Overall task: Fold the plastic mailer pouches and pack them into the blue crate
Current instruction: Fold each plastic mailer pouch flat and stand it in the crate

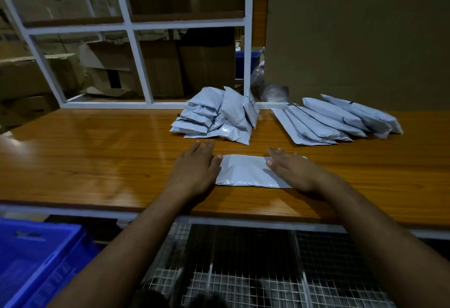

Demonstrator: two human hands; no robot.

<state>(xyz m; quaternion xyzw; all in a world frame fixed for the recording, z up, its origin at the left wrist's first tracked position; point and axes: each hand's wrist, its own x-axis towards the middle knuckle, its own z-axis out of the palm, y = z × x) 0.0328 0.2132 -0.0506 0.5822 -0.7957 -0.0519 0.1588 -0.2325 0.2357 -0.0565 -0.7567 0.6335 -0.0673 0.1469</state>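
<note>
A pale grey mailer pouch [243, 170] lies flat on the wooden table [97, 161] in front of me. My left hand [194, 166] rests flat at its left end, thumb on the pouch. My right hand [292, 168] presses flat on its right end with straight fingers. Behind it sits a heap of folded pouches [216, 117]. To the right, several long unfolded pouches [336, 120] lie fanned out. The blue crate [36, 259] stands below the table edge at lower left.
A white metal shelf frame [138, 64] with cardboard boxes stands behind the table. A large cardboard sheet [353, 39] rises at back right, clear plastic bags [272, 90] beside it. A wire mesh rack [243, 271] lies under the table edge.
</note>
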